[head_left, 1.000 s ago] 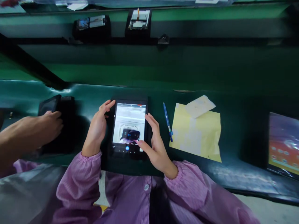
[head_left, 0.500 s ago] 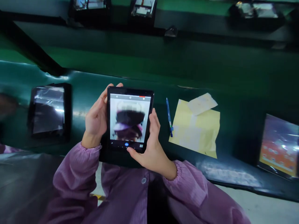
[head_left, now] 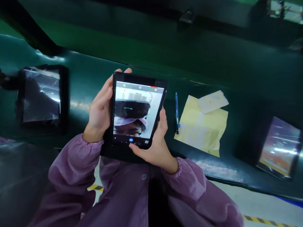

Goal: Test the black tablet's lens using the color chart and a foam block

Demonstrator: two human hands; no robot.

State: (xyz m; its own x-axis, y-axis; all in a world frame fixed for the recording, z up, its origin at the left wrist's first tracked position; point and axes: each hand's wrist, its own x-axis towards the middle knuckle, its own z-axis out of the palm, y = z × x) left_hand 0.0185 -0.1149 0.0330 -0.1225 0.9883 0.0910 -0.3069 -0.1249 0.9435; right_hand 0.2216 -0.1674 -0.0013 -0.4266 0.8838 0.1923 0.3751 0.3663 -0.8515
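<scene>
tablet (head_left: 132, 108): basically mid-view, screen lit
L hand (head_left: 100, 108): holding its 9 o'clock edge
R hand (head_left: 159, 146): gripping same tablet ~4 o'clock, thumb nr 6
pen (head_left: 177, 110): 3 o'clock
yellow paper (head_left: 201, 127): 3 o'clock too, past pen

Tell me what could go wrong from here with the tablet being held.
A slip: the tablet is gripped by its side edges between the left hand and the right hand, so a loosened hold might let it drop.
A stray tap: the right thumb sits just below the blue on-screen button and might press it by accident.
A knock: the blue pen lies loose near the right hand and could be bumped.
</scene>
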